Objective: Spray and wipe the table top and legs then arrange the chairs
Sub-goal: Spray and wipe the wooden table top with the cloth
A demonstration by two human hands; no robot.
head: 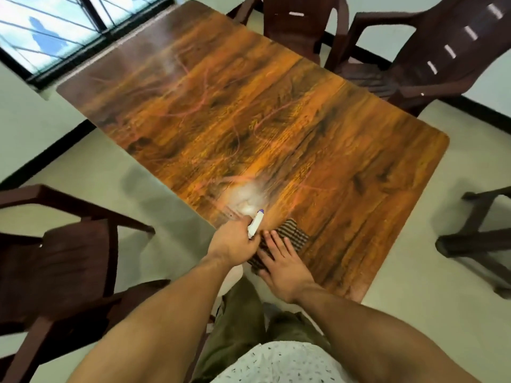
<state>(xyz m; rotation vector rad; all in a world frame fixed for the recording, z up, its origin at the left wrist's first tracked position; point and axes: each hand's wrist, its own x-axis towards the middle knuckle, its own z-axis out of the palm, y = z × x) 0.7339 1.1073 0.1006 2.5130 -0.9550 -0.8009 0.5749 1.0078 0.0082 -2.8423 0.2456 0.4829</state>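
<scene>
A long wooden table top [249,120] with an orange-brown grain stretches away from me. My left hand [232,240] grips a white spray bottle [255,223] with a blue nozzle, held over the near edge of the table. A white cloud of mist [249,196] hangs just beyond the nozzle. My right hand [282,258] rests flat with straight fingers on a dark striped cloth [293,234] that lies on the table beside the bottle.
Dark brown plastic chairs stand around the table: one at the left [63,258], two at the far right [442,59] [298,20], and part of one at the right edge [478,230]. A window [55,31] is behind the far end. The floor is pale tile.
</scene>
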